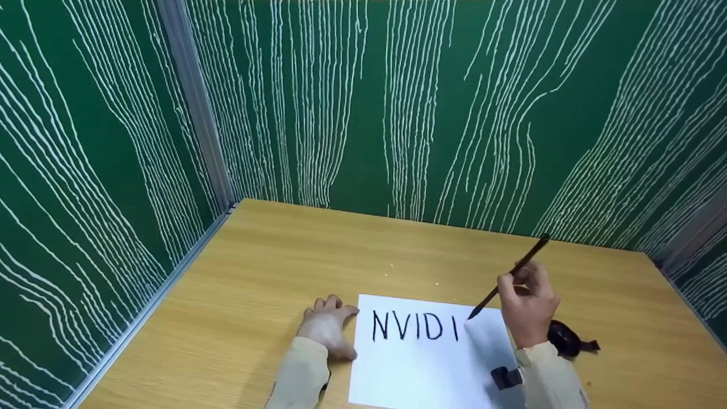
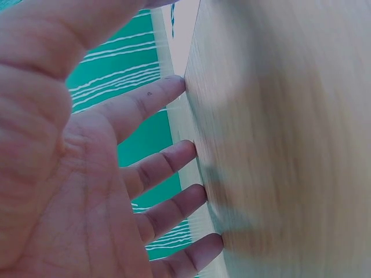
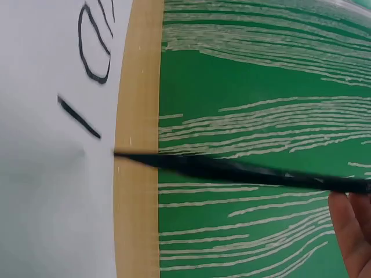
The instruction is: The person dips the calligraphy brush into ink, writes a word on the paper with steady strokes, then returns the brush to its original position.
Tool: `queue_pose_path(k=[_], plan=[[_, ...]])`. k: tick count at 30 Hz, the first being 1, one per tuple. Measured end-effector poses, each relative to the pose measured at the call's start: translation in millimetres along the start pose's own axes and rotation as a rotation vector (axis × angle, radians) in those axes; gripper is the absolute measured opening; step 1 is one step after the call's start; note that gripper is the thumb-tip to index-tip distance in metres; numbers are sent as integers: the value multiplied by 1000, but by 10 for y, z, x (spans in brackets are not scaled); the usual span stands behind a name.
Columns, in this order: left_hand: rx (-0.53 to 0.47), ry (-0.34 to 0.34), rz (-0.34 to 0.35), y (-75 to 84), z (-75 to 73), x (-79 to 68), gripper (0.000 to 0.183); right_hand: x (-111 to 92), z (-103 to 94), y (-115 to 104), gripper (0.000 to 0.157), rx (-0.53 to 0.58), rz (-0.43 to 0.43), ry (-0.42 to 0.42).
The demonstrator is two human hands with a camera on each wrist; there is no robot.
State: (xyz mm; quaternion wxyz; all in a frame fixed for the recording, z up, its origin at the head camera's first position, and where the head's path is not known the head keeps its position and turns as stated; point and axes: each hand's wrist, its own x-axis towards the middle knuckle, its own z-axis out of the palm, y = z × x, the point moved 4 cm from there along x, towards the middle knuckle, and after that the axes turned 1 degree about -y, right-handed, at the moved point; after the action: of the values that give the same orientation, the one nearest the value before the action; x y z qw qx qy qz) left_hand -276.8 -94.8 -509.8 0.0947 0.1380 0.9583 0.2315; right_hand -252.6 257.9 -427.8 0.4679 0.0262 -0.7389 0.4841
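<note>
A white sheet of paper (image 1: 420,369) lies on the wooden table, with the black letters "NVIDI" (image 1: 414,328) across its upper part. My right hand (image 1: 529,309) pinches a slim black pen with a tapered, brush-like tip (image 1: 508,277), tilted over the upper right of the sheet. Its tip is just right of the last stroke; in the right wrist view the tip appears above the paper. My left hand (image 1: 325,325) rests at the sheet's left edge, fingers spread. In the left wrist view the fingertips (image 2: 188,147) touch the wood.
A rounded black object with a short tab (image 1: 564,339) shows beside the right wrist. Small pale specks dot the wooden table (image 1: 272,255) beyond the paper. Green panels with white wavy lines (image 1: 363,113) enclose the back and sides, with grey metal posts (image 1: 196,96) at the corners.
</note>
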Motion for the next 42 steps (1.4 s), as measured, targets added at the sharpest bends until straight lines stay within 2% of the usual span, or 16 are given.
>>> queue_pose_path(k=[5,20,25,27,29,36,42], plan=[[1,27,6,-30,27,-2,94,2,1,54,20,-36,-43,-6],[5,15,-9,-28,25,10,96,-50,41,61,21,-113,31,-59],[9,11,-5,15,-8,-18,95,-57,49,85,20,-127,50,-74],[4,7,-7,70,-63,-63,95,-61,51,91,20,-133,52,-80],[-5,14,7,86,-81,-86,93,-61,55,97,19,-134,43,-83],[-7,36,42,3,2,-32,93,-71,67,87,18,-146,25,-102],[-2,5,21,140,-132,-132,90,-71,61,80,17,-137,29,-103]])
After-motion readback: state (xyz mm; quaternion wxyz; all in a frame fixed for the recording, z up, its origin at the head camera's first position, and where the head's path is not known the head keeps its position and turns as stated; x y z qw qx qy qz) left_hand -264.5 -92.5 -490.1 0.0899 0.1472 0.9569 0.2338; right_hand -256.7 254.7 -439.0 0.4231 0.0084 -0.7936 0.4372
